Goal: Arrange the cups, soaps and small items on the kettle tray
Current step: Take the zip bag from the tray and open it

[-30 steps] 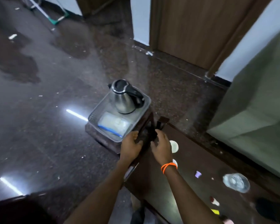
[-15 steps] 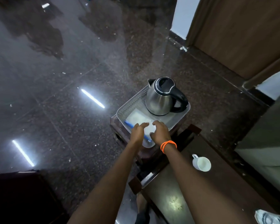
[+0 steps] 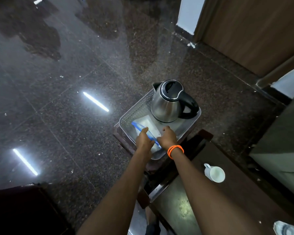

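A steel kettle [image 3: 168,102] with a black handle stands at the far end of a clear plastic tray [image 3: 136,107]. In the tray's near half lies a white packet [image 3: 148,123] with a blue strip [image 3: 139,127] along its edge. My left hand [image 3: 143,138] lies on the blue strip side of the packet, fingers curled down onto it. My right hand [image 3: 167,137], with an orange band at the wrist, grips the packet's right side. A white cup [image 3: 215,173] lies on its side on the dark table [image 3: 244,192] to the right, apart from both hands.
The tray sits on a small dark stool [image 3: 119,133] at the table's end. A crumpled clear plastic item [image 3: 287,228] lies at the table's near right edge. A grey-green sofa [image 3: 282,141] stands right, a wooden door [image 3: 253,31] behind. Glossy dark floor spreads left.
A second ago both hands were at the table's end beside the tray. They reached into the tray onto the white packet, and the view has shifted so the tray sits more central.
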